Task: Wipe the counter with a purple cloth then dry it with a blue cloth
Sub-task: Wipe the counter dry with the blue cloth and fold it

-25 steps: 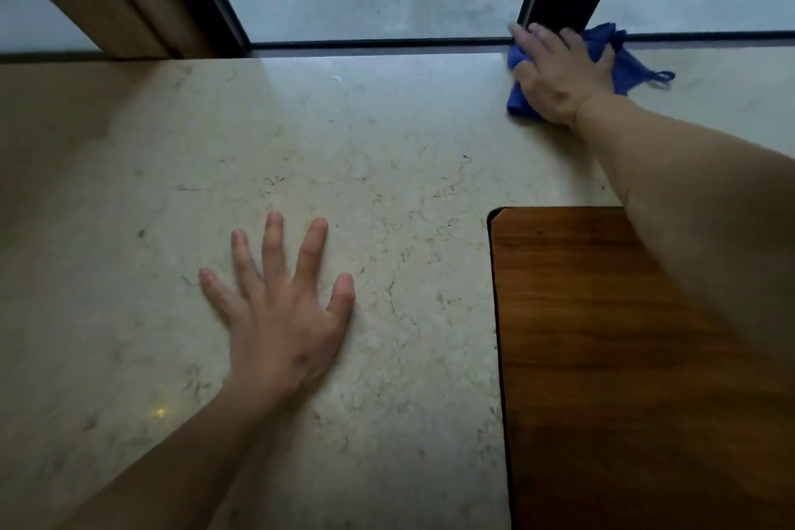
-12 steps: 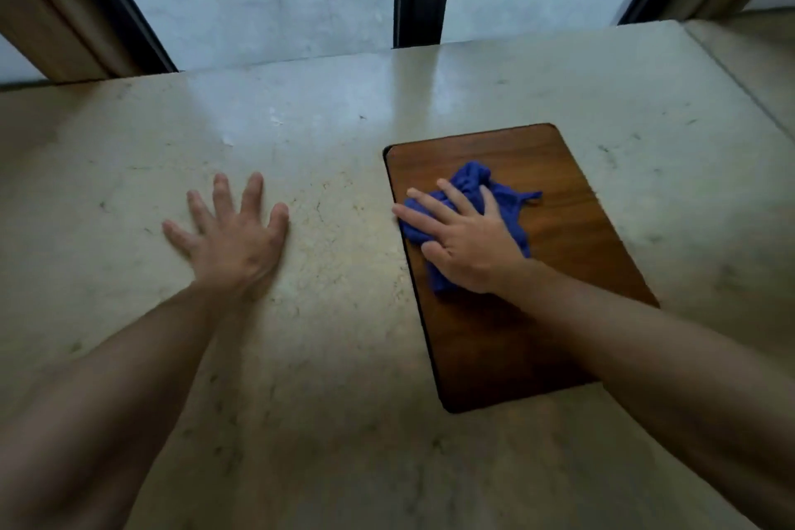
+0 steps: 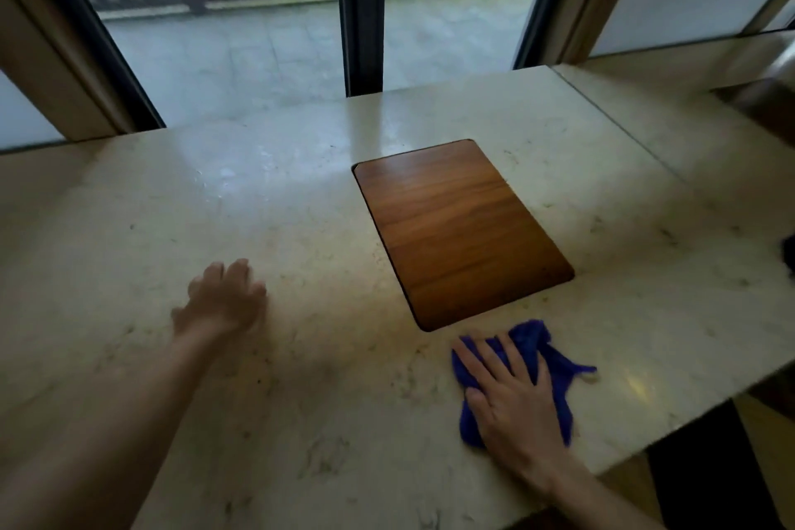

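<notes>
A crumpled blue cloth lies on the pale marble counter, just in front of the wooden inset panel. My right hand presses flat on top of the cloth with fingers spread, covering its left part. My left hand rests on the bare counter to the left, blurred, fingers loosely curled, holding nothing. A dark shape shows at the right edge of the view; I cannot tell whether it is the purple cloth.
A brown wooden panel is set flush into the counter's middle. Glass windows with a dark frame post line the far edge. The counter's near right edge drops off beside the cloth.
My right hand has dragged the blue cloth from the far window edge, across the wooden panel, to the near counter in front of it. My left hand stayed on the counter and curled its fingers.
</notes>
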{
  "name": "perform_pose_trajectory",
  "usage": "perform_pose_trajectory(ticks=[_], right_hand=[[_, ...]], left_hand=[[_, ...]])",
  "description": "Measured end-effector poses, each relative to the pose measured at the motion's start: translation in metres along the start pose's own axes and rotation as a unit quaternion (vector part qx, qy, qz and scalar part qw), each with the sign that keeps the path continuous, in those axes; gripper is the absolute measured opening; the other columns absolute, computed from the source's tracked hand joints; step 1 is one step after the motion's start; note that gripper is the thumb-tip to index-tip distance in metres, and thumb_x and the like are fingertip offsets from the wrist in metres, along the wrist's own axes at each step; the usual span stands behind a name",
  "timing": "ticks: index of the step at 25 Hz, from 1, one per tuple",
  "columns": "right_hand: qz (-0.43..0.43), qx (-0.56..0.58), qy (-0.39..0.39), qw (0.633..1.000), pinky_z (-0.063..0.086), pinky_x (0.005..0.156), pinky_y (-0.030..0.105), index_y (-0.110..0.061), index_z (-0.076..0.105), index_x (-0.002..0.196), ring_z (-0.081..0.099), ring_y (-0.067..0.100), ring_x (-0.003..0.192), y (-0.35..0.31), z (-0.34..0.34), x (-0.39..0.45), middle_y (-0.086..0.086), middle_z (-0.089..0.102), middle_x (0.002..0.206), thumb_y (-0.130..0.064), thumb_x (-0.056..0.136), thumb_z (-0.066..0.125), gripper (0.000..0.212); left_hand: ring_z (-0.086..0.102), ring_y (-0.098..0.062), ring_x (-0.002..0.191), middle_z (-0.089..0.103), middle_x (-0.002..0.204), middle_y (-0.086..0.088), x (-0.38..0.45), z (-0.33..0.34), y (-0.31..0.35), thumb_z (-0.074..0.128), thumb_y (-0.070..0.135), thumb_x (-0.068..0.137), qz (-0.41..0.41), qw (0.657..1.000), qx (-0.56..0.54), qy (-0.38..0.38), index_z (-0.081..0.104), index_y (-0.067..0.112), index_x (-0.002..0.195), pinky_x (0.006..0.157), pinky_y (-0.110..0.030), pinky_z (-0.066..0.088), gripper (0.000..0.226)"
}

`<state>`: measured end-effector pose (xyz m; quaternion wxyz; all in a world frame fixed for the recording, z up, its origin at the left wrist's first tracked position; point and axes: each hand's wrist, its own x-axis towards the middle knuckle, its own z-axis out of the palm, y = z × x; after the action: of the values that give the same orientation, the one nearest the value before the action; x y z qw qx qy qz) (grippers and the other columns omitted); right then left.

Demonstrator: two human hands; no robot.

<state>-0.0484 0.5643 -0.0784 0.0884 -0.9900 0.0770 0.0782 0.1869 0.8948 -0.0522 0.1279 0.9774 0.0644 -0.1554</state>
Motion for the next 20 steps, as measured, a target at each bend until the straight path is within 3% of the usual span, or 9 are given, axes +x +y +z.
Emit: perform_pose_trajectory(ticks=[2, 4, 7, 10, 12, 14, 17, 20], right_hand=[[0.020, 0.007, 0.018, 1.000, 0.020, 0.108, 0.060, -0.050, 0.005, 0.153, 0.024, 0.021, 0.148, -0.020, 0.014, -0.034, -0.023, 0.002, 0.163, -0.046, 0.085, 0.037, 0.075], [0.027, 0.005, 0.024, 0.999, 0.021, 0.106, 0.063, -0.044, 0.015, 0.154, 0.013, 0.022, 0.152, -0.049, 0.032, -0.050, -0.018, 0.005, 0.165, -0.047, 0.083, 0.040, 0.076], [0.050, 0.004, 0.036, 0.998, 0.013, 0.108, 0.072, -0.041, 0.015, 0.155, 0.000, 0.024, 0.153, -0.087, 0.043, -0.027, -0.010, 0.013, 0.164, -0.054, 0.099, 0.013, 0.058], [0.099, 0.076, 0.014, 0.992, 0.017, 0.105, 0.075, -0.034, 0.026, 0.154, 0.021, 0.031, 0.149, -0.122, 0.029, 0.061, -0.003, 0.033, 0.160, -0.055, 0.099, 0.008, 0.062], [0.097, 0.082, 0.022, 0.992, 0.019, 0.105, 0.075, -0.033, 0.031, 0.154, 0.028, 0.037, 0.146, -0.145, 0.013, 0.140, 0.001, 0.033, 0.160, -0.050, 0.100, 0.015, 0.058], [0.091, 0.058, 0.059, 0.992, 0.012, 0.109, 0.074, -0.035, 0.025, 0.155, 0.019, 0.036, 0.150, -0.157, -0.003, 0.222, 0.000, 0.024, 0.164, -0.045, 0.099, 0.020, 0.058], [0.126, 0.074, 0.053, 0.988, 0.002, 0.111, 0.074, -0.040, 0.008, 0.156, -0.002, 0.032, 0.152, -0.173, -0.025, 0.367, -0.006, 0.006, 0.167, -0.043, 0.099, 0.018, 0.058], [0.112, 0.059, 0.046, 0.991, -0.002, 0.111, 0.074, -0.039, 0.005, 0.157, -0.005, 0.034, 0.152, -0.191, -0.046, 0.482, -0.005, 0.003, 0.167, -0.044, 0.100, 0.016, 0.058]], left_hand=[[0.043, -0.037, 0.121, 0.044, 0.130, -0.010, 0.004, -0.003, -0.011, 0.033, 0.053, 0.084, -0.005, 1.000, 0.003, 0.015, 0.044, 0.032, 0.114, 0.096, -0.062, 0.039, 0.038], [0.041, -0.036, 0.125, 0.042, 0.133, -0.009, 0.016, -0.001, -0.016, 0.030, 0.055, 0.085, 0.001, 0.999, 0.019, 0.046, 0.042, 0.034, 0.116, 0.095, -0.065, 0.038, 0.039], [0.021, -0.034, 0.145, 0.023, 0.157, -0.004, 0.043, -0.005, -0.012, 0.033, 0.054, 0.094, -0.018, 0.996, 0.003, 0.088, 0.026, 0.041, 0.142, 0.105, -0.070, 0.023, 0.051], [0.007, -0.032, 0.150, 0.010, 0.164, -0.001, 0.075, -0.007, -0.018, 0.029, 0.060, 0.094, -0.030, 0.995, 0.025, 0.091, 0.017, 0.046, 0.148, 0.110, -0.071, 0.010, 0.057], [0.004, -0.030, 0.151, 0.008, 0.165, 0.001, 0.088, -0.008, -0.028, 0.025, 0.064, 0.093, -0.023, 0.994, 0.041, 0.103, 0.014, 0.048, 0.150, 0.111, -0.071, 0.004, 0.061], [0.002, -0.028, 0.151, 0.007, 0.165, 0.002, 0.088, -0.006, -0.029, 0.021, 0.066, 0.090, -0.019, 0.992, 0.046, 0.118, 0.013, 0.049, 0.151, 0.113, -0.069, 0.003, 0.064], [-0.002, -0.026, 0.152, 0.005, 0.166, 0.004, 0.092, -0.003, -0.029, 0.017, 0.067, 0.086, -0.027, 0.991, 0.045, 0.121, 0.012, 0.050, 0.151, 0.114, -0.067, 0.000, 0.067], [-0.006, -0.027, 0.152, 0.001, 0.166, 0.005, 0.099, 0.000, -0.032, 0.015, 0.069, 0.085, -0.030, 0.991, 0.055, 0.118, 0.007, 0.051, 0.151, 0.114, -0.067, -0.004, 0.070]])
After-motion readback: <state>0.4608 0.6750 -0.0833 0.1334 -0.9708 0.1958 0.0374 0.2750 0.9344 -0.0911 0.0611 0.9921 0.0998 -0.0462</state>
